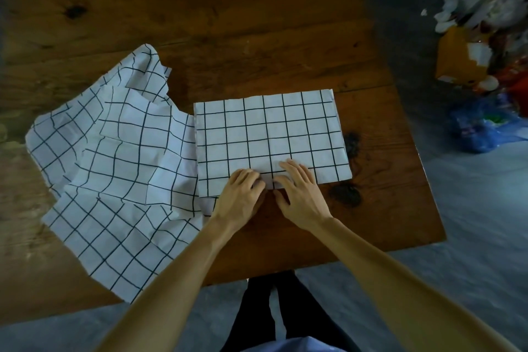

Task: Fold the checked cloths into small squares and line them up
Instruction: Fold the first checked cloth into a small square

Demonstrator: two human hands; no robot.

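Wooden table (257, 37), folded checked cloth (271, 137) flat, rumpled checked cloths (114, 166) beside it

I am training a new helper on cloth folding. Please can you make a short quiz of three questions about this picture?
1. True or false: both hands rest on the near edge of the folded cloth.
2. Where does the loose pile of unfolded cloths lie from the folded one: A left, B right, C on top?
3. Fill in: the cloths lie on a ____ table.

Key
1. True: the left hand and the right hand press there, side by side.
2. A.
3. Wooden.
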